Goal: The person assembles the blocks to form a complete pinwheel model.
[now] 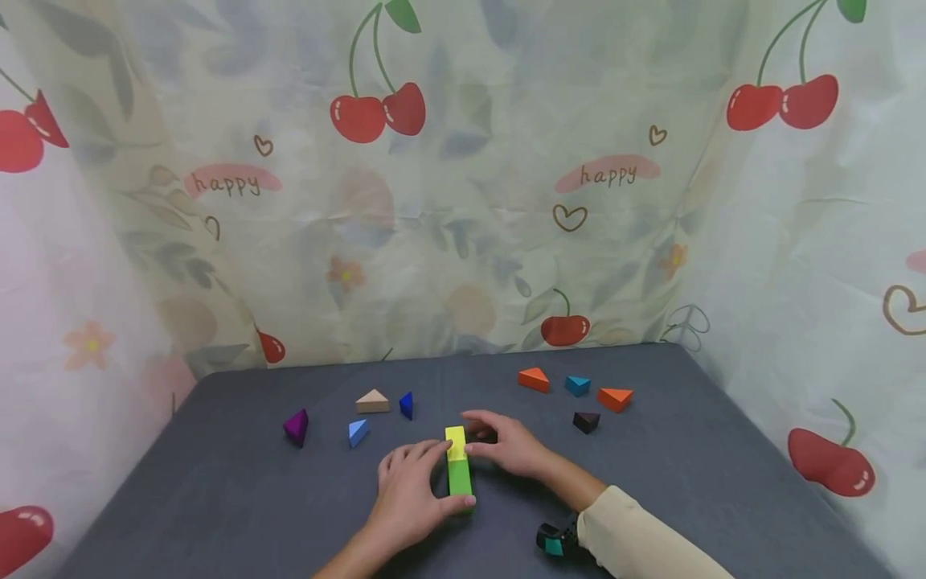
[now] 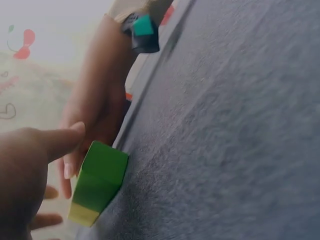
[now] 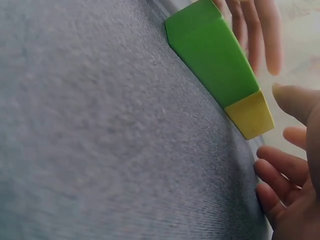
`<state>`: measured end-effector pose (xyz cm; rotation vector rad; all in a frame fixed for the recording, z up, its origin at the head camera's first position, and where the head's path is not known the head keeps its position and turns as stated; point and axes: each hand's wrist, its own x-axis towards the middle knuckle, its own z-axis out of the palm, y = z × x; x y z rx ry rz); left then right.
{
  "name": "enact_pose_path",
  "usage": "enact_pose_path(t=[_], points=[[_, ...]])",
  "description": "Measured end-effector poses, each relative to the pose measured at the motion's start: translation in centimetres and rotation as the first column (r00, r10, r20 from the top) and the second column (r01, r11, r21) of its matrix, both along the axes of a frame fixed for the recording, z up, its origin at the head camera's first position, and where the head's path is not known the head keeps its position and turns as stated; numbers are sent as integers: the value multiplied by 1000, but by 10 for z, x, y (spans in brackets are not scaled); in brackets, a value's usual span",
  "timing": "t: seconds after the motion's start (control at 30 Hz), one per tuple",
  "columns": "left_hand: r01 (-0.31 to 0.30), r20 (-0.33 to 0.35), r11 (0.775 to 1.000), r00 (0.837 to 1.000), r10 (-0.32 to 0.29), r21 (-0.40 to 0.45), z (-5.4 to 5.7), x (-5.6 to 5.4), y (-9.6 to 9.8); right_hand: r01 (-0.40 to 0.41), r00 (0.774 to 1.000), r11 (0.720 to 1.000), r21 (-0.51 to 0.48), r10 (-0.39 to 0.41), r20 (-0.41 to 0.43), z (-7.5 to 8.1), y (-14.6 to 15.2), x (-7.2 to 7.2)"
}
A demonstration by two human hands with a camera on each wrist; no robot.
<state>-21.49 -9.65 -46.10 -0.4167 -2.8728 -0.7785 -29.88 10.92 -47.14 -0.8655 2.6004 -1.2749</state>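
A yellow block (image 1: 455,435) and a green block (image 1: 459,478) lie end to end on the grey cloth, yellow at the far end. My left hand (image 1: 408,490) arches along their left side, index fingertip by the yellow block and thumb by the green one's near end. From the left wrist, that thumb stands apart from the green block (image 2: 102,170). My right hand (image 1: 512,446) is at the far right, fingers spread, with its thumb beside the yellow block. A gap separates this thumb from the yellow block (image 3: 251,116) in the right wrist view.
Left of the hands lie a purple block (image 1: 296,428), a light blue block (image 1: 358,433), a wooden triangle (image 1: 372,402) and a dark blue block (image 1: 407,405). Right of them are orange blocks (image 1: 534,379), a teal block (image 1: 577,385) and a dark block (image 1: 586,421). A patterned curtain (image 1: 463,201) encloses the table.
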Motion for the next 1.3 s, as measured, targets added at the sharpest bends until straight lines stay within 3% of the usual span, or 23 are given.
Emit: enact_pose_path(t=[0.17,0.53,0.87,1.3], points=[[101,10,992,995,-102,76,-5,-10,-1,26,999,999,-28,-25,38,0,4,5],[212,-13,976,977,-211,60,-11,-22,-8,43,998,997,-68,-40,56,-6,10,8],[195,-21,981,981,-195,23,-7,-24,-9,26,996,995,-96,-17,90,-3,9,7],[182,-28,980,983,-181,82,-6,-23,-9,-107,989,994,-23,109,104,10,14,-1]])
